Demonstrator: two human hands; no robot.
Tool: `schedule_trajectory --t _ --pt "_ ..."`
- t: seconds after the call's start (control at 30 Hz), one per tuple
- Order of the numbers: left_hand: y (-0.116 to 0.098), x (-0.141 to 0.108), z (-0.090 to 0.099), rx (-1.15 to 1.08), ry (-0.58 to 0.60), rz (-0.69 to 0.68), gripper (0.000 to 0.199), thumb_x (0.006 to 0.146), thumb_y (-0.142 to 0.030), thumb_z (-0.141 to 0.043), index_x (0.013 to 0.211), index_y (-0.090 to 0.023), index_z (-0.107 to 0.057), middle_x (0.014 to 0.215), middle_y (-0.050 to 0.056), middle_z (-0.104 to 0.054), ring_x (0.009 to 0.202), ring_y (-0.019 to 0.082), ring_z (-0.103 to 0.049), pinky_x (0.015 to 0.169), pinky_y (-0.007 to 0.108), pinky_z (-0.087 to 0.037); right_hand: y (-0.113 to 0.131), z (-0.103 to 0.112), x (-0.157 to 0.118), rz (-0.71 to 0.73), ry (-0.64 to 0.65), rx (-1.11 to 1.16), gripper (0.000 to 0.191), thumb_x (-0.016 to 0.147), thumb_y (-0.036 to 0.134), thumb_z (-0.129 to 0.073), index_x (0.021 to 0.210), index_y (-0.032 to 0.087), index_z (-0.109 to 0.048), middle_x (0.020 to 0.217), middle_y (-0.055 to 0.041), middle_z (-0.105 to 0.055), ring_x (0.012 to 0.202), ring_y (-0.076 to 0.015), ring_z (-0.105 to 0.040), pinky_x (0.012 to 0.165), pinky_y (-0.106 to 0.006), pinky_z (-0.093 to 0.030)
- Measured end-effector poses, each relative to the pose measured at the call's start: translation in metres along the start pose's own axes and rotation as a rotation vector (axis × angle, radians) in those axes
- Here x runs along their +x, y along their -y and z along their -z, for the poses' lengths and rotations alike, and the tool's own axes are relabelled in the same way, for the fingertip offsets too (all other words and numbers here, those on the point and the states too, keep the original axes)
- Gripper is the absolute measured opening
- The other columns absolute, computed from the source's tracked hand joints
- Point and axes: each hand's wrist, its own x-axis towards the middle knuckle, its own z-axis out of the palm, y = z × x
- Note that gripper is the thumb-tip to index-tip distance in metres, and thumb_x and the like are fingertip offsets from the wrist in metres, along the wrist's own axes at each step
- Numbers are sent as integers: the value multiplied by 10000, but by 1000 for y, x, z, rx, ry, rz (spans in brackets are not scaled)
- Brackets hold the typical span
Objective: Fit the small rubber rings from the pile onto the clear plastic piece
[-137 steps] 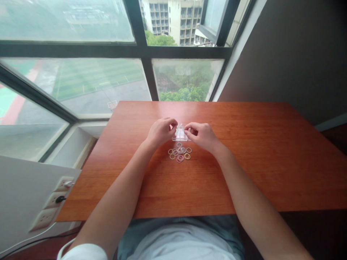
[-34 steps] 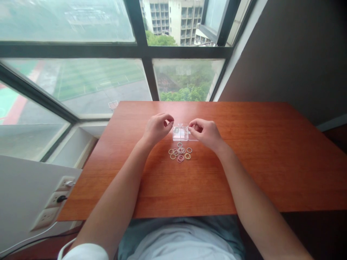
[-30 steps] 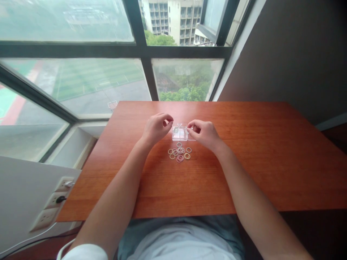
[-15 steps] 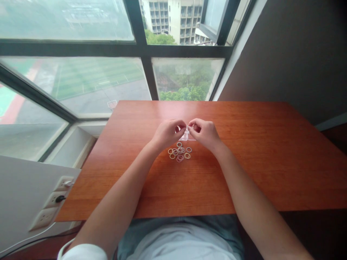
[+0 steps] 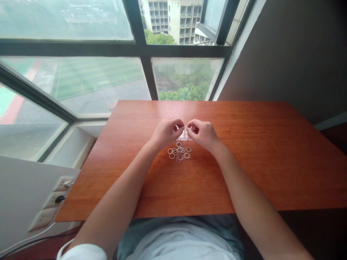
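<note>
Clock face: centred on box, 12 toward the window.
Change: left hand [image 5: 167, 131] has come in from 9 o'clock, off the box's outer side; its fingertips are now right by those of right hand [image 5: 204, 133]. Both seem to be working one spot, probably something small between them.
Box [image 5: 183, 136]: clear plastic, on table [image 5: 189, 187], largely hidden under the fingers; contents unreadable from here.
Rings [image 5: 180, 150]: loose cluster at 6 o'clock, just beside box, some overlapping; pale, yellowish and pink. Neither hand on them.
Left fingers: thumb and forefinger pinched closed; cannot tell whether they grip anything.
Right fingers: also pinched, tips facing the left's; grip likewise unclear.
Left arm: reaches up from 7 o'clock, wrist bent inward, hand at 9.
Right arm: reaches from 5 o'clock, hand at 3, knuckles outward.
</note>
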Motion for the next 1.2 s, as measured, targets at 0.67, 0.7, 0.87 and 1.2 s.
schedule_trajectory --t 0.67,0.7,0.87,1.2 --pt "14 1 6 96 -122 118 105 823 -238 -583 814 -184 -672 749 29 -700 643 137 -622 593 230 -461 2 1 0 -4 22 1 70 771 225 -607 798 194 -664 620 23 -610 574 -115 -538 588 -235 -365" --pt "17 0 7 89 -134 129 108 823 -245 -585 813 -183 -673 744 28 -699 637 135 -620 587 228 -458 2 1 0 -3 24 4 71 772 223 -606 800 194 -664 621 24 -611 575 -115 -539 590 -235 -367" --pt "23 0 5 103 -136 148 109 821 -258 -597 827 -196 -686 752 24 -708 645 139 -627 600 233 -465 1 1 0 -8 42 -5 82 778 217 -600 814 200 -671 633 19 -625 585 -120 -541 605 -238 -378" --pt "27 0 8 113 -153 139 126 817 -251 -592 851 -200 -701 801 28 -728 666 144 -641 631 242 -488 1 2 0 -3 48 -8 71 786 218 -613 821 200 -672 635 18 -634 583 -120 -547 597 -238 -372"
